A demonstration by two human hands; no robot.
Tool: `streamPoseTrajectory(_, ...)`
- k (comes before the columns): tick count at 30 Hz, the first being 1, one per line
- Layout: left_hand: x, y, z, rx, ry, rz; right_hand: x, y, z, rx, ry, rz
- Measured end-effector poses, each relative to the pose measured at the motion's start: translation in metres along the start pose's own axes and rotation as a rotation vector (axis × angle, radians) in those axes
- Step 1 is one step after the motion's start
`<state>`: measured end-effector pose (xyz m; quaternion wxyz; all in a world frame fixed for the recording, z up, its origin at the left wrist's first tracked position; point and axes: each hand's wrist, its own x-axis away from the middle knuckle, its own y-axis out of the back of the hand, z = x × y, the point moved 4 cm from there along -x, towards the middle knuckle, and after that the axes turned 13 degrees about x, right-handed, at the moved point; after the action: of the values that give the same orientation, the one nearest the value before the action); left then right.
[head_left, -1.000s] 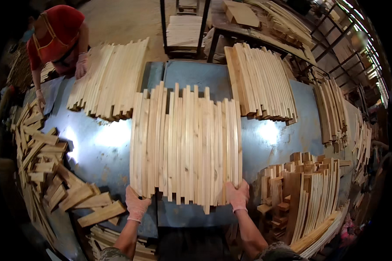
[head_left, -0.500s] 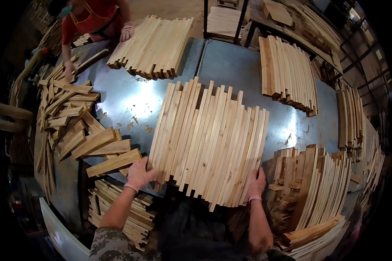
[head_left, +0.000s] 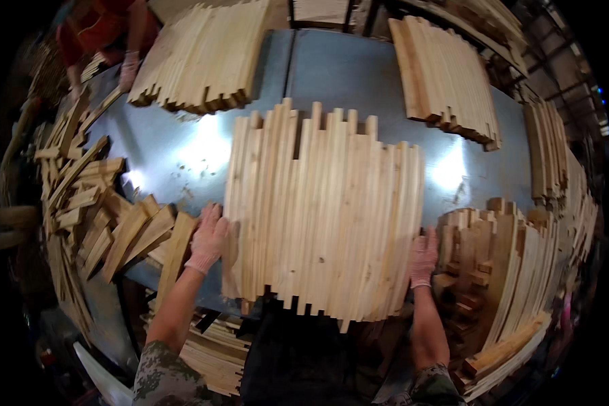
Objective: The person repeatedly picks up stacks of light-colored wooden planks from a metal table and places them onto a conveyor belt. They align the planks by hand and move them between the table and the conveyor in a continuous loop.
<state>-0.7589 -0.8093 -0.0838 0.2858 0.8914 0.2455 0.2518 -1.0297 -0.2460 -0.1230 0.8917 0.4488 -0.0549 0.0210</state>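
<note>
A row of narrow pale wood strips (head_left: 321, 216) lies side by side on the metal table in front of me, its near and far ends uneven. My left hand (head_left: 208, 238), in a thin pinkish glove, rests along the row's left side with fingers stretched out. At the opposite side, my right hand (head_left: 423, 258), gloved alike, lies against the outermost strip, fingers extended forward. Neither hand is wrapped round a strip. A loose short board (head_left: 176, 256) lies just left of my left hand and forearm.
A jumbled heap of offcuts (head_left: 91, 196) covers the table's left side. Two more rows of strips, one far left (head_left: 199, 57) and one far right (head_left: 446, 78), lie beyond. Stacked strips (head_left: 514, 271) stand at my right. A co-worker in red (head_left: 101, 34) handles wood at far left.
Both hands have moved forward along the row's sides, and their fingers have straightened. The loose board by my left hand has swung round to point away from me. My view has shifted.
</note>
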Motion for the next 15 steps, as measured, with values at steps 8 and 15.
streamPoseTrajectory(8,0.089,0.016,0.015,0.326,-0.094,-0.280,0.000,0.002,-0.015,-0.219,0.066,0.093)
streamPoseTrajectory(15,0.198,0.062,0.059,-0.131,0.207,-0.558,-0.004,0.000,-0.001,-0.139,-0.029,0.143)
